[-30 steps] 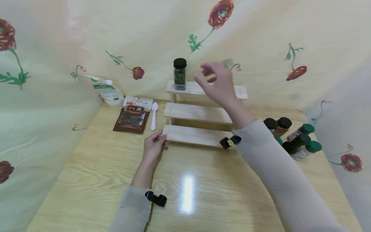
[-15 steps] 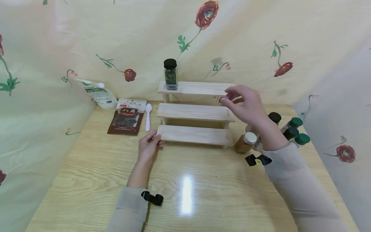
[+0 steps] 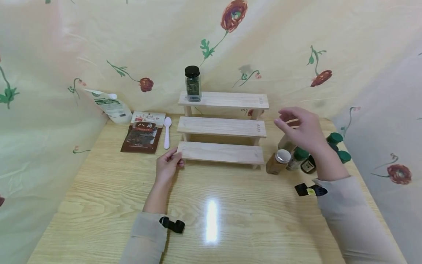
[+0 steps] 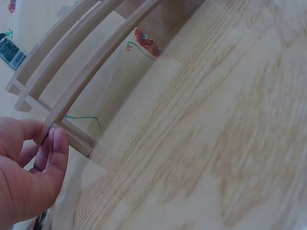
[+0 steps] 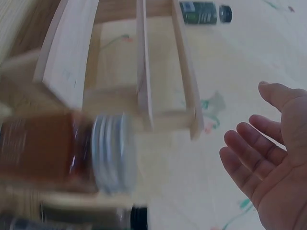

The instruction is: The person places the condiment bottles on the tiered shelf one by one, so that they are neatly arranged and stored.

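My left hand (image 3: 167, 167) pinches the left end of the lowest board of a three-step wooden rack (image 3: 221, 152); the left wrist view shows thumb and fingers (image 4: 58, 153) on either side of the board's corner. On the top step's left end stands a black-lidded glass jar (image 3: 193, 86) of green dried herbs. My right hand (image 3: 303, 128) hovers empty over the spice jars right of the rack, its fingers loosely bent. Nearest the rack is a brown spice jar (image 3: 277, 162) with a silver-white lid, seen large and blurred in the right wrist view. My forearm hides some jars.
Several bottles with green or dark lids, such as a green-lidded jar (image 3: 298, 157), crowd the table's right side. Left of the rack lie a white spoon (image 3: 167, 132) and a brown spice packet (image 3: 141, 134). A white pouch (image 3: 113, 108) leans at the back-left corner against the flowered cloth (image 3: 263, 40).
My right hand has moved from beside the herb jar on the top step, rightward and down to above the spice jars. The left hand keeps its hold on the rack.
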A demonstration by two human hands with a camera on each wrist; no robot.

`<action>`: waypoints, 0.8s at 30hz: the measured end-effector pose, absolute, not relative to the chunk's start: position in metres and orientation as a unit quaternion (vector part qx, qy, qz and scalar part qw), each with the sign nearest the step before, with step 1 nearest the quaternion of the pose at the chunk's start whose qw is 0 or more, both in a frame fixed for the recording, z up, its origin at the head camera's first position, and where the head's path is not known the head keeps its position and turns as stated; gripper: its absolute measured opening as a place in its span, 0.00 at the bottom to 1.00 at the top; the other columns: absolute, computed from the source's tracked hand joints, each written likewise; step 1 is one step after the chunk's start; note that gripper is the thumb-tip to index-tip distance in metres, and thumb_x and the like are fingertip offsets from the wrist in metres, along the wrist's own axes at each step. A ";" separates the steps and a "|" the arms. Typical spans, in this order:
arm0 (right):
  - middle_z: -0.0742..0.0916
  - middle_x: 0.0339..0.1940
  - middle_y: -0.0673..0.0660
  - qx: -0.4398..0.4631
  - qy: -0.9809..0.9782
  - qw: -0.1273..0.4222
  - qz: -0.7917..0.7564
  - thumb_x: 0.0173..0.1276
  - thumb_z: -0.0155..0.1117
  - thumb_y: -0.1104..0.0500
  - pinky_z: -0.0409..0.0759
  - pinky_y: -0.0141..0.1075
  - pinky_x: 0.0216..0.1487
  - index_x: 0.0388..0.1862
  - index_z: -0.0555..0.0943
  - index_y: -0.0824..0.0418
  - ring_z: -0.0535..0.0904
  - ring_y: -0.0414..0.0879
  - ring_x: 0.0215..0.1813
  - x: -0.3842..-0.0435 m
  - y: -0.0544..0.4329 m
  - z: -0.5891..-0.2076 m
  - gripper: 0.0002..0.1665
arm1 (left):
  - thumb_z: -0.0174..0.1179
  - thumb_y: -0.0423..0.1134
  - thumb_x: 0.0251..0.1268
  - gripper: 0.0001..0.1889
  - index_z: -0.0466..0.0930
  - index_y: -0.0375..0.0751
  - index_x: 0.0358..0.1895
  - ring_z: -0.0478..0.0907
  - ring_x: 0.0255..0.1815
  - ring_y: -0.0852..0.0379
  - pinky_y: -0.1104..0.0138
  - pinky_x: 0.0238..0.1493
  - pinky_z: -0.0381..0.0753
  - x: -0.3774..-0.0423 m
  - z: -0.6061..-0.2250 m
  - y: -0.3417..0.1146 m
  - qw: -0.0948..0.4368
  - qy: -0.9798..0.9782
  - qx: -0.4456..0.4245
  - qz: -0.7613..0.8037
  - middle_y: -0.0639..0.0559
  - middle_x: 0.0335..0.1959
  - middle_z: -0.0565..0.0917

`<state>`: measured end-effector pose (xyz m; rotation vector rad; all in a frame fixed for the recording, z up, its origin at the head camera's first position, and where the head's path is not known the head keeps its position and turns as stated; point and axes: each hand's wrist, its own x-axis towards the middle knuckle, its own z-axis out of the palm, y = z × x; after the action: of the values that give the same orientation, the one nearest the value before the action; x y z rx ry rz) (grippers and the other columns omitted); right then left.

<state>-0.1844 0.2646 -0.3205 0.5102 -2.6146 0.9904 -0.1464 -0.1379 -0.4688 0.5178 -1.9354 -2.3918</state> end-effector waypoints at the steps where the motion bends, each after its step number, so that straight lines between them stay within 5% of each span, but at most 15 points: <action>1: 0.86 0.45 0.61 0.171 -0.911 0.146 0.344 0.73 0.67 0.54 0.77 0.13 0.44 0.59 0.81 0.66 0.76 0.30 0.43 -0.184 0.270 -0.322 0.22 | 0.61 0.28 0.71 0.21 0.75 0.28 0.65 0.82 0.26 0.61 0.74 0.32 0.89 -0.146 -0.469 -0.138 0.011 -0.621 0.166 -0.766 0.49 0.32 0.71; 6: 0.86 0.47 0.63 0.137 -0.925 0.122 0.332 0.73 0.66 0.50 0.75 0.13 0.38 0.60 0.81 0.66 0.75 0.27 0.42 -0.184 0.295 -0.328 0.24 | 0.61 0.28 0.71 0.21 0.75 0.28 0.66 0.82 0.26 0.61 0.73 0.32 0.89 -0.146 -0.468 -0.137 0.011 -0.620 0.166 -0.767 0.50 0.32 0.70; 11: 0.87 0.45 0.69 0.126 -0.942 0.083 0.299 0.73 0.67 0.50 0.78 0.21 0.27 0.58 0.81 0.68 0.84 0.47 0.37 -0.185 0.317 -0.339 0.26 | 0.61 0.28 0.72 0.21 0.75 0.29 0.66 0.82 0.25 0.61 0.72 0.32 0.89 -0.146 -0.467 -0.137 0.011 -0.620 0.167 -0.767 0.50 0.31 0.72; 14: 0.87 0.45 0.71 0.119 -0.953 0.062 0.272 0.73 0.67 0.50 0.82 0.31 0.30 0.58 0.80 0.71 0.85 0.59 0.38 -0.185 0.324 -0.344 0.28 | 0.61 0.28 0.72 0.21 0.75 0.29 0.66 0.82 0.25 0.61 0.72 0.32 0.89 -0.146 -0.467 -0.138 0.013 -0.621 0.166 -0.766 0.50 0.31 0.73; 20: 0.84 0.51 0.75 0.114 -0.960 0.046 0.252 0.72 0.68 0.50 0.86 0.61 0.41 0.61 0.78 0.72 0.85 0.66 0.44 -0.188 0.328 -0.345 0.30 | 0.61 0.28 0.72 0.21 0.75 0.29 0.66 0.82 0.25 0.62 0.72 0.32 0.89 -0.145 -0.467 -0.137 0.012 -0.621 0.168 -0.765 0.51 0.31 0.73; 24: 0.82 0.54 0.76 0.111 -0.966 0.012 0.233 0.72 0.67 0.48 0.85 0.63 0.44 0.63 0.76 0.73 0.84 0.67 0.46 -0.190 0.328 -0.342 0.33 | 0.61 0.28 0.72 0.21 0.76 0.28 0.65 0.82 0.25 0.62 0.73 0.31 0.89 -0.145 -0.468 -0.137 0.012 -0.620 0.170 -0.766 0.51 0.31 0.72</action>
<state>-0.1904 0.3277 -0.3417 0.3461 -3.0111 0.7267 -0.1447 -0.1373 -0.4677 0.5299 -1.9321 -2.3893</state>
